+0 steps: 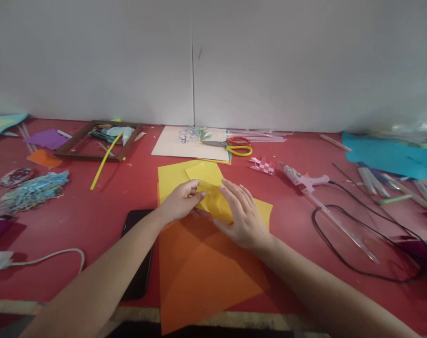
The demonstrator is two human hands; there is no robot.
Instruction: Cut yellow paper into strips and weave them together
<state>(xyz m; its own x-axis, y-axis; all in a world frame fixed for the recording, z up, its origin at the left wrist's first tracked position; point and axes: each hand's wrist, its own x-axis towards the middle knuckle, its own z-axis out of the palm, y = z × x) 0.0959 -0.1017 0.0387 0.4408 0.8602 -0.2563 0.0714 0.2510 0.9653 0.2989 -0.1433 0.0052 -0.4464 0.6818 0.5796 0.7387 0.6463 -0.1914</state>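
- Person's forearms [104,272] nearest, slanting in from both lower corners over the red table [108,202].
- Orange sheet [206,272] beneath and between them, its lower corner past the table's near edge.
- Yellow piece [213,197] between the two hands, atop a larger yellow sheet [171,180] that overlaps the orange one.
- Left hand [181,201]: thumb and index curled, narrow gap, at the piece's left side; cannot tell whether they pinch it.
- Right hand [247,218]: fingers loosely spread, thumb wide of them, over the piece's right side; contact unclear.
- Dark phone [138,284] left of the orange sheet, partly under the left forearm.
- Beyond: scissors [227,143], lying partly on a cream sheet [171,143].
- Right: pink-and-white woven piece [263,165], then pink glue gun [301,179] with clear stick, black cord.
- Left: yellow strip [106,162] across a brown frame [88,157].
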